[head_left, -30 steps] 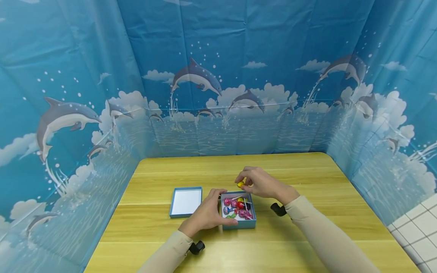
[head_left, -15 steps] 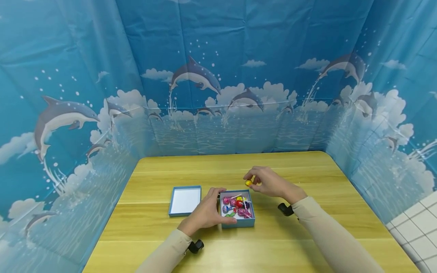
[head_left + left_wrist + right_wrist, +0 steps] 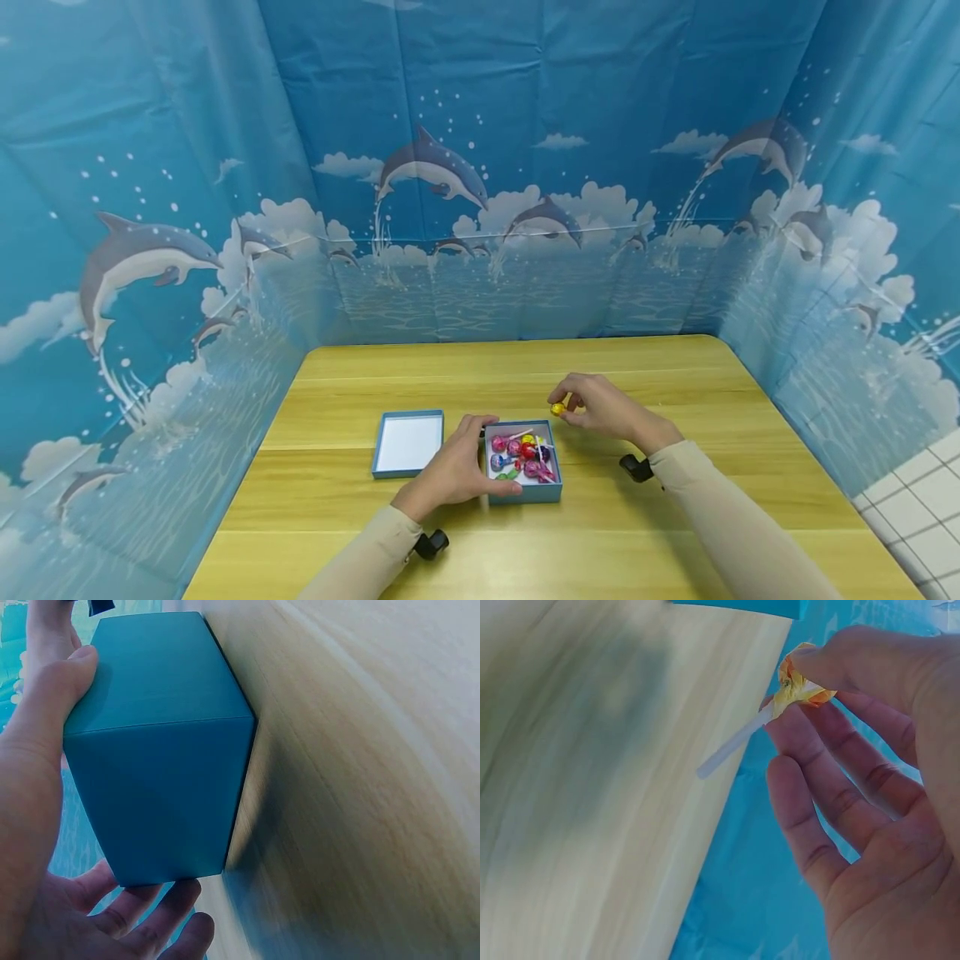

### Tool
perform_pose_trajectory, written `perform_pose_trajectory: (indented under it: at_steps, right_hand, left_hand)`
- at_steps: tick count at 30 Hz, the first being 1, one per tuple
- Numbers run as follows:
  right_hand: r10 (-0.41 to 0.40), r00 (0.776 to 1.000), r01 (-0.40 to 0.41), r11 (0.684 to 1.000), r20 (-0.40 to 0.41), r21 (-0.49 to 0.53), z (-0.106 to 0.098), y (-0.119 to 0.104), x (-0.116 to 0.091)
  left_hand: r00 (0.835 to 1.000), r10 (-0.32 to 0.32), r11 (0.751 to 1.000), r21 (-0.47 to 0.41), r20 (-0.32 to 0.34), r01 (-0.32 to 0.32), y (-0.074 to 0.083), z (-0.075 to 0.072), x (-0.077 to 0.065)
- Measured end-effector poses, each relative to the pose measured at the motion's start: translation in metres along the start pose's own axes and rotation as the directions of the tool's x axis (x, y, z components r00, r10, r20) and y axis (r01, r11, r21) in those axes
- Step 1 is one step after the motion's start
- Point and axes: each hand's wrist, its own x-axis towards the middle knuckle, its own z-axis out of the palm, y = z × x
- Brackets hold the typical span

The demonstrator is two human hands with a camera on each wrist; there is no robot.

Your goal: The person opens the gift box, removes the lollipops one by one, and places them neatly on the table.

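Note:
My right hand (image 3: 600, 407) pinches a lollipop (image 3: 557, 409) in a yellow wrapper between thumb and fingers, above the table just beyond the box's back right corner. Its white stick (image 3: 735, 750) points away from the palm in the right wrist view. My left hand (image 3: 453, 468) spans the left side of a blue box (image 3: 525, 493), thumb at the front wall and fingers at the back. In the left wrist view the box (image 3: 161, 795) shows its plain outer walls. Several wrapped lollipops (image 3: 528, 450) in pink, red, yellow, blue and green lie inside it.
A blue-rimmed lid (image 3: 408, 444) with a white inside lies to the left of the box. Both rest on a wooden table (image 3: 337, 533). A blue dolphin-print curtain (image 3: 480, 292) hangs behind the table and along both sides.
My right hand has moved to the right with the yellow lollipop, from over the box's back edge to beyond its right corner. The left hand and the box stay in place.

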Motion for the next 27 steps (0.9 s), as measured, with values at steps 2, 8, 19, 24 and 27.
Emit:
perform_pose_trajectory:
  at_steps: [2,8,19,24,27]
  right_hand:
    - [0.004,1.0,-0.004,1.0,0.004,0.006,0.002,0.003,-0.001]
    - [0.039,0.999,-0.039,0.999,0.009,0.028,0.006,0.009,-0.004]
    - [0.071,0.997,-0.072,0.997,0.02,0.028,0.012,0.02,-0.011]
    - [0.102,0.994,-0.103,0.994,0.026,0.028,0.015,0.025,-0.012]
    - [0.132,0.991,-0.134,0.99,0.033,0.04,0.017,0.028,-0.013]
  left_hand:
    - [1.0,0.001,1.0,0.003,0.002,-0.001,0.0,0.0,0.0]
    - [1.0,0.005,1.0,0.009,0.004,-0.005,0.001,0.0,0.0]
    - [1.0,0.0,1.0,0.003,0.01,0.0,0.0,-0.001,0.0]
    - [1.0,0.001,1.0,-0.008,0.012,0.0,-0.001,0.0,0.001]
    - [1.0,0.004,1.0,-0.01,0.015,-0.004,-0.001,0.0,0.001]
